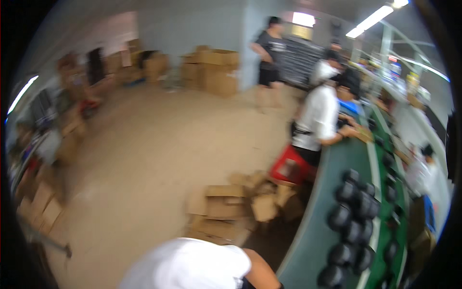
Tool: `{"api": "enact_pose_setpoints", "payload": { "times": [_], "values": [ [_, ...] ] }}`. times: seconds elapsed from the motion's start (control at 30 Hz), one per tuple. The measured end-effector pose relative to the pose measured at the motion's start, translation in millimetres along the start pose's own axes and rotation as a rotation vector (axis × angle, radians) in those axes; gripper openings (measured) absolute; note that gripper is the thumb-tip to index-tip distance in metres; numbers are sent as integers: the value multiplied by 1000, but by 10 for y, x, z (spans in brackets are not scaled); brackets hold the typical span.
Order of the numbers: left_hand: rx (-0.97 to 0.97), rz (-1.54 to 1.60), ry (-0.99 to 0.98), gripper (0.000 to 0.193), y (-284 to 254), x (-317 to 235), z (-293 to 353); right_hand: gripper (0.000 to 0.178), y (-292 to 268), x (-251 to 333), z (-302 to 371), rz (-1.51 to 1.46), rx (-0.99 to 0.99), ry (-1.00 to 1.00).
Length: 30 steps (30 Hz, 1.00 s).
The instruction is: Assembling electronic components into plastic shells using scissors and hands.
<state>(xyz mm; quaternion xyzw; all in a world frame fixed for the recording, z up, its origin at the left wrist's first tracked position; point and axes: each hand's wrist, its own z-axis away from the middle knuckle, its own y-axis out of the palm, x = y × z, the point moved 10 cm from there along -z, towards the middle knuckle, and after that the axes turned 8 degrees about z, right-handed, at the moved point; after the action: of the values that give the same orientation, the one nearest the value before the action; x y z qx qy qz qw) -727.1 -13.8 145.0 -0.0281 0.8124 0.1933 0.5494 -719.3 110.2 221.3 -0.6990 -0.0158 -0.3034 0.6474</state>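
Neither my left hand nor my right hand shows in the head view. At the lower edge a white short sleeve [192, 265] and a bare upper arm [262, 269] reach toward the bench; whether they are mine or a co-worker's I cannot tell. To the right of that arm, several rounded black parts [353, 231] lie grouped on the green worktop [308, 236]. They are too blurred to name more exactly. More dark pieces [391, 192] sit in a row along the green conveyor belt [382, 241] beyond a pale rail.
Co-workers in white [315, 115] work along the bench; a person in dark clothes [270, 53] stands farther back. A red stool or bin [288, 166] and opened cardboard boxes [224, 204] stand beside the bench. Large cartons [219, 72] line the far wall; clutter [43, 197] fills the left side.
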Motion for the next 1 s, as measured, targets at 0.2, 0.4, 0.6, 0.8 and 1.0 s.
{"api": "enact_pose_setpoints", "payload": {
  "times": [0.2,0.4,0.6,0.8,1.0],
  "values": [
    [122,-109,116,29,72,-220,50,140,203,-379,61,18,-343,46],
    [200,-192,69,37,187,47,-55,122,-236,179,-93,-17,-303,104],
    [409,39,-208,65,194,34,-73,132,-707,-390,441,-211,-253,227],
    [291,72,-382,52,30,378,-183,136,-2489,-1410,1780,47,-790,570],
    [259,21,-386,45,-9,363,-129,133,-3127,-3999,1523,353,-783,849]
  ]
}}
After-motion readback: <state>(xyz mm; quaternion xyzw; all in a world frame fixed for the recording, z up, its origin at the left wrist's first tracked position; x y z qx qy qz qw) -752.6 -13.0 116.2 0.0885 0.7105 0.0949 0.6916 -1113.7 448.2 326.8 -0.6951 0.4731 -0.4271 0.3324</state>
